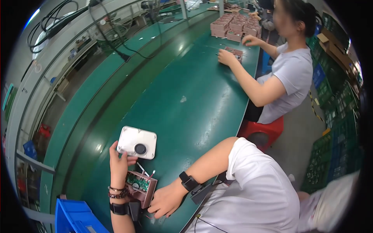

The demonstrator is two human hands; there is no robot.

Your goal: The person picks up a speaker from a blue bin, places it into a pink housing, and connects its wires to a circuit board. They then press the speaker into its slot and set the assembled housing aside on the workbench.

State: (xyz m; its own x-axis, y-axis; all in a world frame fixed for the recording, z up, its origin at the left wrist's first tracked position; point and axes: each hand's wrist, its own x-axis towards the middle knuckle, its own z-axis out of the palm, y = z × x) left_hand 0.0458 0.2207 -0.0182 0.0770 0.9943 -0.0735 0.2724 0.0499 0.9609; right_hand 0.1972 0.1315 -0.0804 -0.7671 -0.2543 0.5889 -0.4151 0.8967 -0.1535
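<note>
Left hand [119,161] holds the white cover [135,139] by its near-left corner, beyond the pink housing [149,193]; right hand [169,199] curls beside the housing, we can't tell if gripping; we judge the cover light, stiff, best taken by its edges; circuit board [136,181] likely fragile.

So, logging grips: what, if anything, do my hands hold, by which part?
Your left hand appears to hold the white cover by its near left corner; whether your right hand holds anything can't be told.
</note>
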